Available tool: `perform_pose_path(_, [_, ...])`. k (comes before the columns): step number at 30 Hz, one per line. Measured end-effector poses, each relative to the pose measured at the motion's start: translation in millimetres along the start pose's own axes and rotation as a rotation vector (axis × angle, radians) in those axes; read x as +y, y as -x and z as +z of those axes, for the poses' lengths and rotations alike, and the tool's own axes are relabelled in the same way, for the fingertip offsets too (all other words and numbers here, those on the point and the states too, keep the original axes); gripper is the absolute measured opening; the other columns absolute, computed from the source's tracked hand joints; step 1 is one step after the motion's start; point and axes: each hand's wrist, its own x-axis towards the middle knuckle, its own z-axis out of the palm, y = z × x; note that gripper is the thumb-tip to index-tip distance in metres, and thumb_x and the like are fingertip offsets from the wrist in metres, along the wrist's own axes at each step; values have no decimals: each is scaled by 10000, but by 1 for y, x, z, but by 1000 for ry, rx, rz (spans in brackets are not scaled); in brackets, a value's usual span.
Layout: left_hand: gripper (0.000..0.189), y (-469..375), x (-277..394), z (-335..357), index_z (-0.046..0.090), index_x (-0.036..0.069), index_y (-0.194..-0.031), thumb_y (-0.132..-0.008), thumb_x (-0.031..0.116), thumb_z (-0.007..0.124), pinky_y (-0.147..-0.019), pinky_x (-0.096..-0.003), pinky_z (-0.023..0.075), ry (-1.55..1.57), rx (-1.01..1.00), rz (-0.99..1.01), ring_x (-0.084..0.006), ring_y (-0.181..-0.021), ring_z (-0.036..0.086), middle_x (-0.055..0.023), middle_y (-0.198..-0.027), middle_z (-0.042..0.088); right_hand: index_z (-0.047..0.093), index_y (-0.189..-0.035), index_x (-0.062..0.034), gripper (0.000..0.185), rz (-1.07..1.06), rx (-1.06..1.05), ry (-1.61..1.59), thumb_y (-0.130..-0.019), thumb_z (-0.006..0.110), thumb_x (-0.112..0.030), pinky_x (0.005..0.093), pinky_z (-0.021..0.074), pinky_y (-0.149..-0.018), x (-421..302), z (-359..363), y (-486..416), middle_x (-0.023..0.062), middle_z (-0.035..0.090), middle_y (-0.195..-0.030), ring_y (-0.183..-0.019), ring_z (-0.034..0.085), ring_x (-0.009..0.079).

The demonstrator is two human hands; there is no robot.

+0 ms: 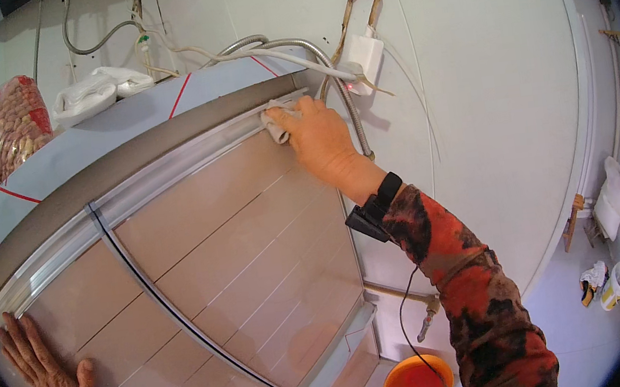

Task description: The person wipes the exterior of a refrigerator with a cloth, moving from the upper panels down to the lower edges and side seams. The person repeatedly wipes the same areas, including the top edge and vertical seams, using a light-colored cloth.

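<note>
My right hand (319,137) grips a folded, pale cloth (276,125) and presses it on the metal top rail (156,166) of a cabinet, near the rail's right end. Flat against the left sliding door (124,332), just below the rail, lies my left hand (46,365), fingers spread and holding nothing. The brownish, glossy right door (235,249) has thin horizontal lines. A curved metal edge strip (154,296) runs down between the doors. A black band is on my right wrist, over a red and black patterned sleeve.
On the countertop edge (121,121) above sit a bag of peanuts (14,128) and white folded plastic (97,92). Braided hoses (349,110) and a white plug box (364,62) are by the right corner. An orange basin (417,384) stands on the floor below a tap (427,321).
</note>
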Motion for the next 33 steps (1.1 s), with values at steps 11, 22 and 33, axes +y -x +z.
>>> perform_pose_path(11, [948,5,0,-9,213,180,-1639,-929,781,391,-1275,-540,3,24,-117,-32,-324,-1585,31,-115,-1708,149,602,-1339,-102,406,316,-192,147,-935,560,-113,543,560,-859,23,19,-4,263,611,-1215,-1060,654,441])
perform_pose_path(22, [974,0,1,-19,316,116,-1600,-819,552,701,-1253,-581,13,449,-184,-147,-426,-1567,68,-151,-1699,176,722,-1116,-49,291,344,-79,-104,-866,678,-192,496,538,-787,-95,-21,-26,198,641,-1063,-930,661,411])
perform_pose_path(33, [972,61,-38,-22,427,148,-1535,-686,204,896,-1231,-625,135,745,5,-211,-465,-1534,135,-139,-1652,269,712,-1083,-79,237,140,90,-406,-859,648,-123,471,527,-731,-287,-79,-34,145,597,-977,-838,641,379])
